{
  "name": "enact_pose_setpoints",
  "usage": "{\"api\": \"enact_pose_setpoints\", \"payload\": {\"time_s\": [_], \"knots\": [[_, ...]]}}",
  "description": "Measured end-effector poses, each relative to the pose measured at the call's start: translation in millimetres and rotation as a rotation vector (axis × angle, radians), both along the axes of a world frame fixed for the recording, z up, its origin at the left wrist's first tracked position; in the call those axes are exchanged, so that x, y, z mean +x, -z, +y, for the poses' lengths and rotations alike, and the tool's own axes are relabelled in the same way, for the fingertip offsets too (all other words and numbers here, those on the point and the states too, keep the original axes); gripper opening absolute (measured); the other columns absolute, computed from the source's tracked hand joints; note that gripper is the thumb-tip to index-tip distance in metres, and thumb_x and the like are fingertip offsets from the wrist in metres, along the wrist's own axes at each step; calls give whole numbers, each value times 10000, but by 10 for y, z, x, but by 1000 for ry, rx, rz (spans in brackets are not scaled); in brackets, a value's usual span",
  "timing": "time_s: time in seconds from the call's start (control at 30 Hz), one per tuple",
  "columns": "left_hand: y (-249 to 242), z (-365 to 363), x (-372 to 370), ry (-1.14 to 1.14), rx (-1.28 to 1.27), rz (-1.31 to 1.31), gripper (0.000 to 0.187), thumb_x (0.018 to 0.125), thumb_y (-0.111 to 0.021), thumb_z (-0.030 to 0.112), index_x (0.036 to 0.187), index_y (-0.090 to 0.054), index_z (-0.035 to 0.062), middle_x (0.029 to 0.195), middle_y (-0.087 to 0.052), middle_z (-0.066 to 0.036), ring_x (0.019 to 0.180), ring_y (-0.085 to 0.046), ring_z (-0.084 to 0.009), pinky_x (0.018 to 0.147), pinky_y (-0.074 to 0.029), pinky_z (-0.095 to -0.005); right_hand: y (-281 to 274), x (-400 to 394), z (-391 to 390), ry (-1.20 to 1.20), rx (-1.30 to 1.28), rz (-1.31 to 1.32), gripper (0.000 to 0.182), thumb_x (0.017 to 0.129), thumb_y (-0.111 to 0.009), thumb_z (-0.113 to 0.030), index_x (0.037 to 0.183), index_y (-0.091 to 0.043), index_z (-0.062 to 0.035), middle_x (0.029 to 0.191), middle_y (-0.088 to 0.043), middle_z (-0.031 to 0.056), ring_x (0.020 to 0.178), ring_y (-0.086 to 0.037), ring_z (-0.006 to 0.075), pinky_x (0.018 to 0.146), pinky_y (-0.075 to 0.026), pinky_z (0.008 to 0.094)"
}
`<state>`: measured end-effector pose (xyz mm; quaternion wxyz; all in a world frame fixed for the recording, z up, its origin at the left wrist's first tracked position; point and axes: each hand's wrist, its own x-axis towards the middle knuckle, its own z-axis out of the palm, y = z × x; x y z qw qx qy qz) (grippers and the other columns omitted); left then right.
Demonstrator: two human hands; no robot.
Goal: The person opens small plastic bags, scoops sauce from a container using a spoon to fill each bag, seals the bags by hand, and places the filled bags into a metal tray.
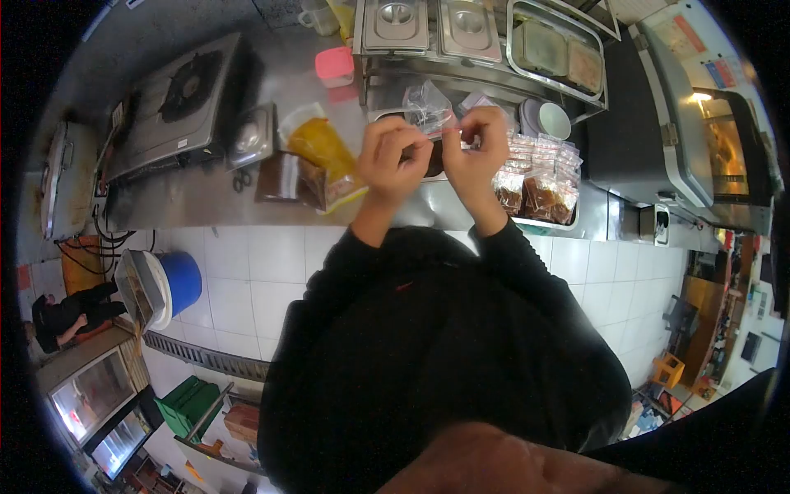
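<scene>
Since the left hand [393, 158] and right hand [477, 155] each pinch, their grip seemingly clamped on a red-lined bag [442, 133], its edge spans between them above the worktop [193, 202], perhaps to keep it straight; filled sachets [539, 191] share a tray [545, 225], likely for gathering.

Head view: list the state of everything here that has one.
Left hand: pinched closed.
Right hand: pinched closed.
Small bags: filled, on a tray.
Yellow bag: lying down.
Steel pans: covered.
Scissors: unheld.
Stove: no flame visible.
</scene>
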<state>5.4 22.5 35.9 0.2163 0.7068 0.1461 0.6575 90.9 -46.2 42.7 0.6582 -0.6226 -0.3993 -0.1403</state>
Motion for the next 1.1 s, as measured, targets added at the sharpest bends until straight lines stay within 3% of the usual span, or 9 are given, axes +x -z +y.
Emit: {"api": "enact_pose_setpoints", "payload": {"time_s": [0.17, 0.37, 0.47, 0.57, 0.77, 0.87, 0.97, 1.0, 1.1], "knots": [[94, 74, -48, 106, -276, 172, 220, 657, -685, -109, 712, -567, 68, 656, -511, -18, 574, -498, -143, 516, -380, -262, 117, -48, 0, -8, -183, -88, 335, 718, -708, 29, 597, -407, -56, 598, -435, 92, 510, -436, 254, 460, -333, 311], [117, 160, -65, 131, -344, 206, 262, 601, -622, -129, 732, -550, 86, 627, -482, -32, 540, -485, -155, 484, -377, -284, 144, 84, 136, -59, -198, -384, 281, 646, -665, 72, 626, -419, -64, 577, -459, 72, 474, -451, 217, 482, -352, 291], [342, 129, -77, 153, -374, 363, 265, 603, -625, -116, 761, -553, 84, 635, -499, -32, 551, -503, -168, 510, -409, -307, 51, 37, 83, -200, -374, -533, 233, 619, -645, 30, 644, -437, -70, 570, -470, 80, 508, -494, 277, 494, -360, 325], [384, 199, -154, 241, -437, 525, 221, 632, -646, -70, 765, -545, 76, 668, -529, -32, 611, -545, -176, 553, -444, -316, 200, 77, 24, -325, -472, -394, 254, 665, -635, -1, 626, -392, -66, 551, -427, 83, 488, -429, 264, 483, -317, 314], [255, 271, -299, 554, -349, 405, 353, 703, -718, 93, 1021, -564, 85, 978, -604, -60, 959, -560, -252, 826, -439, -390, 491, 137, 22, -295, -528, 242, 329, 713, -595, 19, 608, -296, -70, 554, -320, 8, 547, -322, 90, 505, -289, 260], [346, 243, -356, 375, -116, 612, 504, 708, -761, 198, 1143, -531, 85, 1093, -594, -90, 1069, -528, -292, 948, -377, -424, 544, 125, 50, -394, -532, 441, 354, 767, -674, -71, 605, -359, -72, 549, -351, 20, 549, -336, 77, 493, -314, 261], [519, 330, -434, 352, -164, 701, 481, 724, -769, 256, 1119, -553, 85, 1079, -607, -108, 1101, -524, -313, 992, -356, -422, 525, 31, 99, -643, -503, 570, 412, 798, -728, -144, 619, -363, -75, 561, -365, -7, 562, -349, 50, 498, -322, 245], [575, 358, -485, 357, -246, 701, 461, 734, -763, 246, 1112, -556, 82, 1069, -609, -106, 1100, -530, -300, 981, -371, -414, 526, 46, 111, -684, -528, 618, 356, 800, -755, -214, 653, -469, -62, 552, -395, 3, 557, -391, 55, 519, -352, 244], [731, 453, -754, 383, -499, 689, 409, 789, -723, 240, 1119, -553, 68, 1059, -609, -108, 1077, -553, -264, 954, -407, -383, 470, 185, 131, -483, -769, 313, 288, 794, -755, -272, 734, -596, -38, 611, -524, 35, 593, -524, 117, 543, -414, 285]]}}
